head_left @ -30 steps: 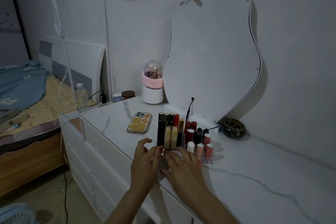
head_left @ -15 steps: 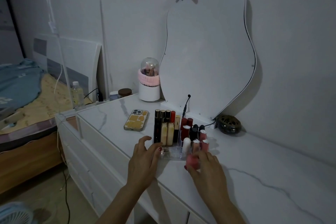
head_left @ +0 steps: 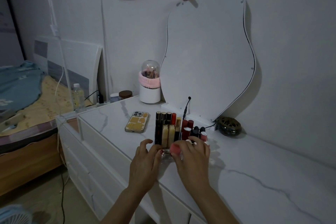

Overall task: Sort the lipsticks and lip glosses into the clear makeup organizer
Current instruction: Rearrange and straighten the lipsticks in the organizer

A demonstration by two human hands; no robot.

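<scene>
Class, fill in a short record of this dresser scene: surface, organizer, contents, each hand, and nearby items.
surface: white marble-look dresser top
organizer: clear makeup organizer, near the front edge
contents: upright lipsticks and lip glosses, dark, red and cream
left hand: open, at the organizer's left side
right hand: holding a pink tube over the organizer's front
nearby: phone to the left; mirror behind

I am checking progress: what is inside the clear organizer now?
The organizer holds upright lipsticks. The right hand, holding a pink tube, covers its front right slots.
</scene>
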